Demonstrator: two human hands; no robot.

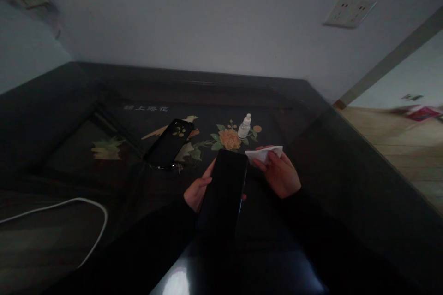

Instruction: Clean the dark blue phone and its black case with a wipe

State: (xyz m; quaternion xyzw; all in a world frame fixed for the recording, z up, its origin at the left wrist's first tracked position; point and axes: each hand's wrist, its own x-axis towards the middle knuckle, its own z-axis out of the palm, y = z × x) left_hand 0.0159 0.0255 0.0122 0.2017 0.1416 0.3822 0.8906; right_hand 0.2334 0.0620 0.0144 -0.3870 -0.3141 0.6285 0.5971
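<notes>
My left hand (198, 191) is closed around a black smartphone (224, 191), thumb on its left edge and a fingertip showing at the right edge. The screen is dark and faces up toward me. Pinched in my right hand (282, 175) is a folded white tissue (265, 153), close to the phone's top right corner. Beyond the phone stands a small white dropper bottle (244, 126), upright on the table. A black phone case (169, 144) with camera cutouts lies to the left, a chain or strap at its lower end.
The dark glossy table (304, 115) has painted flowers, a bird and writing on its top. A white cable (100, 207) curves across the left side. A pale wall (207, 23) with a socket (349, 11) rises behind; wooden floor (387, 136) shows at right.
</notes>
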